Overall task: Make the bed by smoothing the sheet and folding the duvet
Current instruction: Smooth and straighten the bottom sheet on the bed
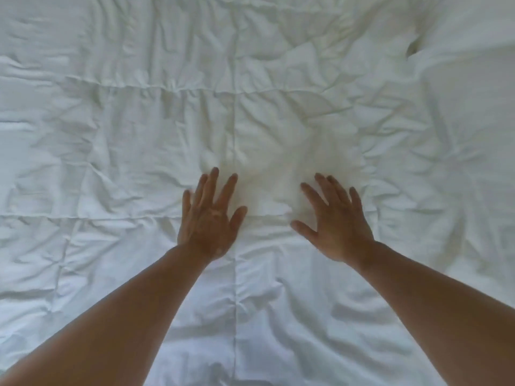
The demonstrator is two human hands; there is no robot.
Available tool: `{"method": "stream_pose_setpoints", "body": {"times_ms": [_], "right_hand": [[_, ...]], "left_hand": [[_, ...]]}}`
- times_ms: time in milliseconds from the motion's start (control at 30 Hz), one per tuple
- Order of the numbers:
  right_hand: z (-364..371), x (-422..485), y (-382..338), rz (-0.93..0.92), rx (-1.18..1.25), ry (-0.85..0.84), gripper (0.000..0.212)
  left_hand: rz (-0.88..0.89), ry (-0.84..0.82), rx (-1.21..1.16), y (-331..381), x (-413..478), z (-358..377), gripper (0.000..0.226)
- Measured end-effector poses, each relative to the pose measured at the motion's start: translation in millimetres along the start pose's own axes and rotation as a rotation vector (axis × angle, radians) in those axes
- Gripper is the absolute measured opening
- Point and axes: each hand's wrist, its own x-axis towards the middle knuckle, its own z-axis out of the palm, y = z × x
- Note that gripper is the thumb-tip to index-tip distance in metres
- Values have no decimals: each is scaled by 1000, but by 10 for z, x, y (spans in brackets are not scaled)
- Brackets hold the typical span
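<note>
- Our left hand [209, 218] lies palm down on the white cloth. Its grip is wide, with fingers straight and spread, and it holds nothing.
- Our right hand [334, 221] mirrors it just beside, also flat and splayed with nothing in its grip. A bare patch of cloth lies between the two thumbs.
- Both hands press on what we judge to be the duvet [125, 140], a quilted layer that fills nearly the whole view. A vertical seam [235, 302] runs between our forearms, and a horizontal seam [111, 86] crosses farther up.
- We read this as the smoothing step. The patch between and just ahead of our fingers looks flattest, while the cloth on both sides and beyond is creased all over.
- No fold is made yet where we press. We cannot tell the sheet from the duvet here, so we cannot say how it lies.
- At the top right a thicker fold [459, 37] rises over the flat layer, with a dark gap at its lip.
- No edge of the bed shows. There is open cloth all round for sweeping outward, with less room toward the raised fold.
</note>
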Motion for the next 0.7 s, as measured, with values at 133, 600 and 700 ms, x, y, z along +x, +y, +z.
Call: {"method": "stream_pose_setpoints", "body": {"times_ms": [133,600,700], "right_hand": [[194,287,1086,162,22,16,83],[-301,1076,2286,391,208,248,90],[-283,1350,2514,599,431,68,118]], "left_hand": [[41,2,52,583,358,485,66],[4,-145,194,1750,1958,675,73],[-18,-214,347,1748,2031,1010,74]]}}
